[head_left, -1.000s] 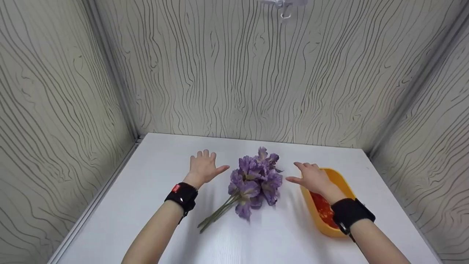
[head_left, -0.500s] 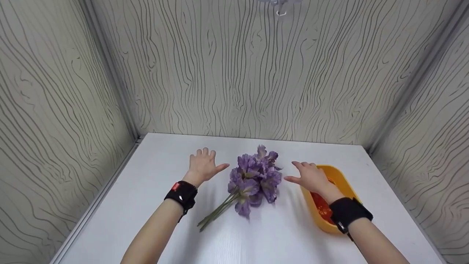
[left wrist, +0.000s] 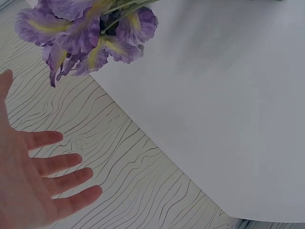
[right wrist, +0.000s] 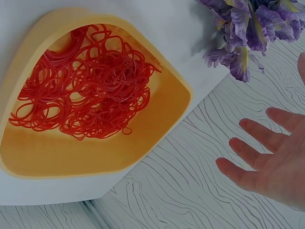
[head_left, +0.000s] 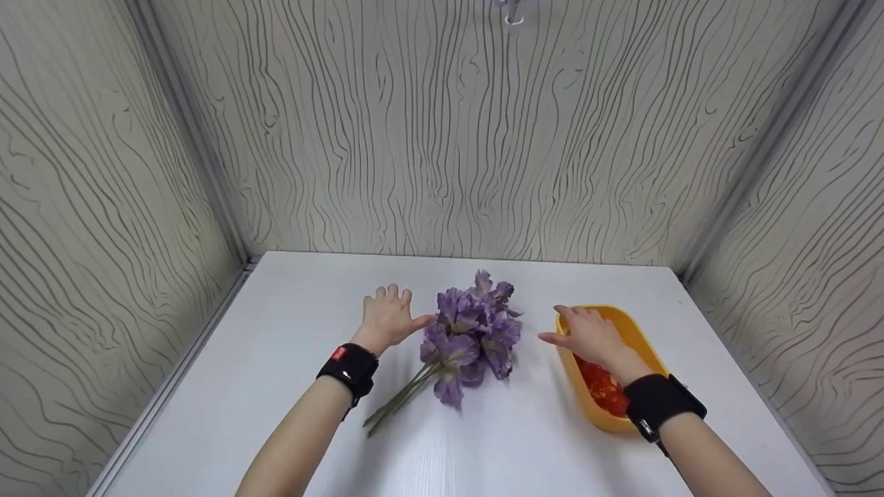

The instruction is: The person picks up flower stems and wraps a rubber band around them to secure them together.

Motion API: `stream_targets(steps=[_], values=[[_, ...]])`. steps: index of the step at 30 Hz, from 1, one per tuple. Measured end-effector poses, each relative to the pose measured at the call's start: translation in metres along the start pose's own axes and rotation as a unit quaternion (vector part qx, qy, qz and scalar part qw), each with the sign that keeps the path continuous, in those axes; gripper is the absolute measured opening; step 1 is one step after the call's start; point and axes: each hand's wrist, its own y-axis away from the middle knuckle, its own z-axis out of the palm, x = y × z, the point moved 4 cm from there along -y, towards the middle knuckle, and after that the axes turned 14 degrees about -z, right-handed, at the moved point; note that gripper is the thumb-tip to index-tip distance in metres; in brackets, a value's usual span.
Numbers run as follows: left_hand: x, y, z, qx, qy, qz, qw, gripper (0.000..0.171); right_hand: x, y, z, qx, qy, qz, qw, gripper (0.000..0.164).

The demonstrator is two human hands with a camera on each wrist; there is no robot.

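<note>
A bunch of purple irises [head_left: 469, 335] lies on the white table, its green stems [head_left: 400, 400] pointing toward the near left. My left hand [head_left: 388, 319] hovers left of the blooms with fingers spread, holding nothing. In the head view its thumb tip overlaps the petals' edge; the left wrist view shows the hand apart from them. Over the left side of a yellow bin [head_left: 580, 393] is my right hand [head_left: 592, 337], fingers straight and nothing held. Many red rubber bands [right wrist: 105, 81] lie loose in that bin.
Wood-grain patterned panels [head_left: 428, 138] rise at the back and both sides of the table [head_left: 511, 442]. A white hook [head_left: 513, 19] shows at the top of the back panel. Each wrist wears a black strap with a camera.
The head view has shifted slightly, so irises and bin appear farther left. Relative to the table, both hands have drifted a little to the right, their fingers still spread.
</note>
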Motion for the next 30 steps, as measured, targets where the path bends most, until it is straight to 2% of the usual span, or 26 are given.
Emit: stream_targets(steps=[9, 13, 24, 30], values=[[0.012, 0.001, 0.022, -0.020, 0.001, 0.006, 0.9998, 0.075, 0.008, 0.015, -0.002, 0.019, -0.010, 0.007, 1.000, 0.073], [0.017, 0.003, 0.034, -0.043, -0.005, 0.008, 0.9990, 0.075, 0.012, 0.020, -0.002, 0.027, -0.014, 0.007, 1.000, 0.071], [0.026, 0.008, 0.059, -0.061, -0.001, 0.012, 0.9981, 0.076, 0.024, 0.036, 0.001, 0.013, -0.027, 0.034, 0.999, 0.074], [0.028, 0.010, 0.073, -0.073, -0.005, 0.014, 0.9972, 0.082, 0.030, 0.043, 0.005, 0.002, -0.038, 0.054, 0.998, 0.076]])
